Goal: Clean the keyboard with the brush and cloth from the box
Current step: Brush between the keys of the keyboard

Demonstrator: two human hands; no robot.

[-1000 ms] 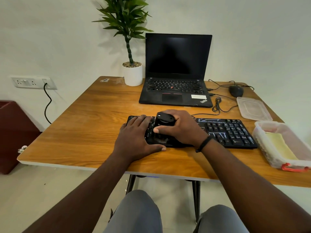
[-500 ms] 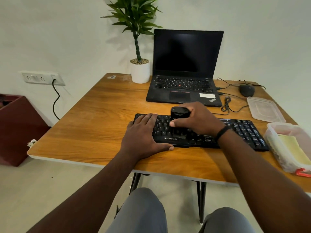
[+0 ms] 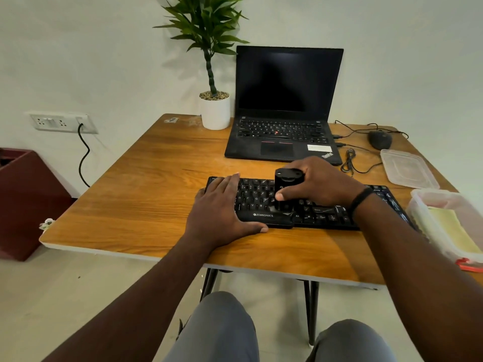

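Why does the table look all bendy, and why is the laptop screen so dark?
In the head view the wide lens curves the table edges; the table itself is likely straight. The laptop screen is dark and only faintly reflects the room. Soft light throws a pale plant shadow on the wall. The box near the right edge looks stretched.

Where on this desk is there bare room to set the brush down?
Bare wooden table lies left of the black keyboard, running back to the white plant pot. The right side is crowded: clear plastic box, its lid, mouse, cables.
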